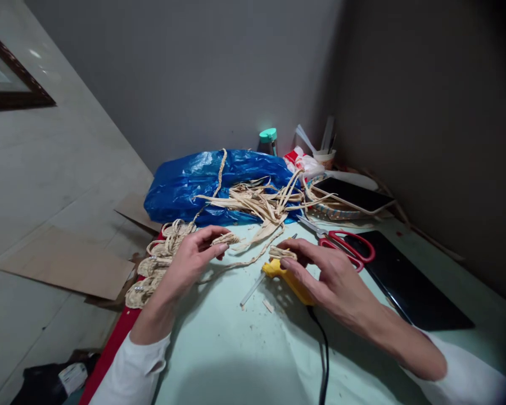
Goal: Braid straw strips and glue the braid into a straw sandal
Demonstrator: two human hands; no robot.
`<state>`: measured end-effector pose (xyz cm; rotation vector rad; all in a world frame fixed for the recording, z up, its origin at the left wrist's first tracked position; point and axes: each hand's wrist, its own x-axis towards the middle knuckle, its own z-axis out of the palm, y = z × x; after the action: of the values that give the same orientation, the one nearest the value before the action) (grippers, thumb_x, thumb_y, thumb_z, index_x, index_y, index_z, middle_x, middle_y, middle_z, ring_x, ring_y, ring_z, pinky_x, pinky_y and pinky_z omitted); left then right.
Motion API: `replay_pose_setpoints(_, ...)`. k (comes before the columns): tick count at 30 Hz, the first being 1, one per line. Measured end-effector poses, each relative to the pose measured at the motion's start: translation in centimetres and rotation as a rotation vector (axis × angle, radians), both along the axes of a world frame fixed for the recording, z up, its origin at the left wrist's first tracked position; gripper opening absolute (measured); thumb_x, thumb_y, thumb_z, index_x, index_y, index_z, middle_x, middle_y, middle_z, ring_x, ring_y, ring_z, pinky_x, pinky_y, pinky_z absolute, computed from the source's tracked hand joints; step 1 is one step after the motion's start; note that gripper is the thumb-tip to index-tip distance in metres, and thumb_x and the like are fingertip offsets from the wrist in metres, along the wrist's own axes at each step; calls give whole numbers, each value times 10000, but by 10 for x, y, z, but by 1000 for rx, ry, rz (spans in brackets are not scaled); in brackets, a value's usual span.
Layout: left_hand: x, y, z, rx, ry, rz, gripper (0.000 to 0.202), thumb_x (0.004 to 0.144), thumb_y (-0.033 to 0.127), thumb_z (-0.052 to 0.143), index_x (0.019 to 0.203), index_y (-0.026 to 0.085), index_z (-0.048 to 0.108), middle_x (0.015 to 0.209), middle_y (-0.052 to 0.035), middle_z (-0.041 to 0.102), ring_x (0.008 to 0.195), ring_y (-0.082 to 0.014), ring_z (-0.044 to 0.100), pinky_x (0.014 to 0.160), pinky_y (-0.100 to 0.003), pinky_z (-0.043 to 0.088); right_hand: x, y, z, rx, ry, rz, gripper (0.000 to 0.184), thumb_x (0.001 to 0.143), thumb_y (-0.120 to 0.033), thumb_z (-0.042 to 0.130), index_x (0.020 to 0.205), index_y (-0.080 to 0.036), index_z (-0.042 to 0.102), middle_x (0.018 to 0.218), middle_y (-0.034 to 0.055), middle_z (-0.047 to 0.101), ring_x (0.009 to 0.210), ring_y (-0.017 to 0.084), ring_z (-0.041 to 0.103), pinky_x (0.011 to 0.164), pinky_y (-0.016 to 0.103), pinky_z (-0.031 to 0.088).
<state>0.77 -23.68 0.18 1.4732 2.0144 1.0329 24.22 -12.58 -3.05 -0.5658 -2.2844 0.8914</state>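
My left hand (190, 260) pinches one end of a tan braided straw strip (226, 239) between thumb and fingertips. My right hand (325, 277) pinches the other short braided end (283, 253) just above a yellow glue gun (287, 277) that lies on the pale green table (219, 343). A thin loose strand (240, 262) sags between the two hands. More flat straw strips (257, 203) fan out behind them toward a blue plastic bag (185, 183).
Red-handled scissors (344, 246) lie right of my right hand, beside a black tablet (409, 281). A coiled braid (156, 264) hangs off the left table edge. A green-capped bottle (269, 140), a cup (324, 157) and a second dark tablet (354, 194) stand at the back. Cardboard sheets (67, 261) lie on the floor.
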Motion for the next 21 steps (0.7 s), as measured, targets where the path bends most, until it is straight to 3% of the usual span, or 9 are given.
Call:
replay_pose_setpoints(3,23,-6,10,106,-473,36,293,804,296,668,1060,159,627,758,-2,596,619,-116,541,603,-244,425,2,-1,1,82,117,-25,200,912,-237,579,1065,-130,649,854,44,713,685,143,637,646,260,476)
replay_pose_setpoints(7,51,-11,13,110,-790,32,216,780,251,683,966,146,647,670,19,528,523,-79,483,502,-209,350,4,-4,3,138,223,6,187,889,-183,613,1063,-128,656,925,57,729,757,144,666,681,247,511)
replay_pose_setpoints(14,71,-9,6,106,-923,-19,163,794,224,680,935,146,658,695,10,518,538,-68,445,461,-182,358,8,-9,9,75,291,0,170,891,-185,621,1054,-146,646,909,37,722,738,122,657,688,232,510)
replay_pose_setpoints(18,76,-10,4,76,-1021,-45,139,813,228,661,925,154,625,722,-7,583,522,-58,424,452,-171,347,11,-13,11,-79,327,-2,165,894,-199,614,1058,-185,625,932,14,697,769,119,645,683,225,512)
replay_pose_setpoints(21,78,-11,1,58,-979,-56,135,839,252,640,918,149,605,703,-15,610,504,-52,415,459,-173,330,11,-16,12,-183,348,-10,178,889,-207,620,1066,-217,611,939,-7,672,708,96,619,631,211,504)
